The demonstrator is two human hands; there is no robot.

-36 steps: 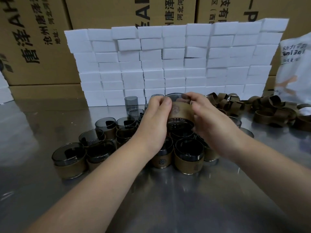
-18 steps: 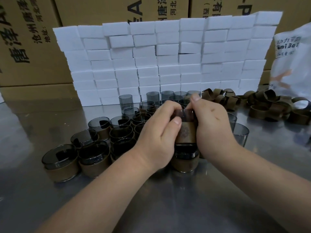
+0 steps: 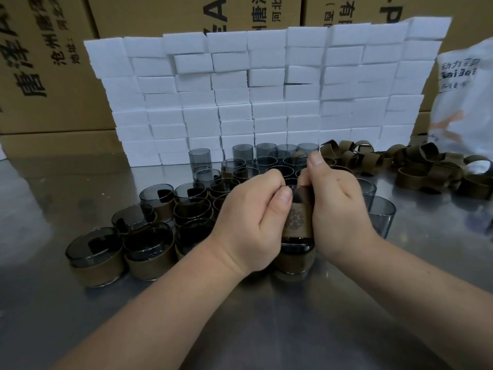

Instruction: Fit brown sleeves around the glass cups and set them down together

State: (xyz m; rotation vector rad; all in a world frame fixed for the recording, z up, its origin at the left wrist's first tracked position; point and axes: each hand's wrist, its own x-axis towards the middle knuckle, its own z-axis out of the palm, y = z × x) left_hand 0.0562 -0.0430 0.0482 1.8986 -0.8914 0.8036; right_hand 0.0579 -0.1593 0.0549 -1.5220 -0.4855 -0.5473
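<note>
Lower than a second ago, the glass cup (image 3: 303,193) now sits between both hands just above the cluster of finished cups, hardly shifted over the last half second. Its brown sleeve (image 3: 300,220) wraps the lower body, with a round printed mark facing the camera and the smoky rim showing above it. The left hand (image 3: 250,217) curls round the cup's left side, thumb pressed near the rim; the right hand (image 3: 338,209) grips the right side, forefinger raised. Directly beneath stands a sleeved cup (image 3: 293,259), partly hidden by the hands. More sleeved cups (image 3: 97,256) crowd to the left on the metal table (image 3: 266,316). Bare cups (image 3: 381,217) stand to the right and behind. Loose sleeves (image 3: 426,166) lie heaped at far right, before a wall of white foam blocks (image 3: 266,102), cardboard boxes (image 3: 53,62) and a white bag (image 3: 469,97).
</note>
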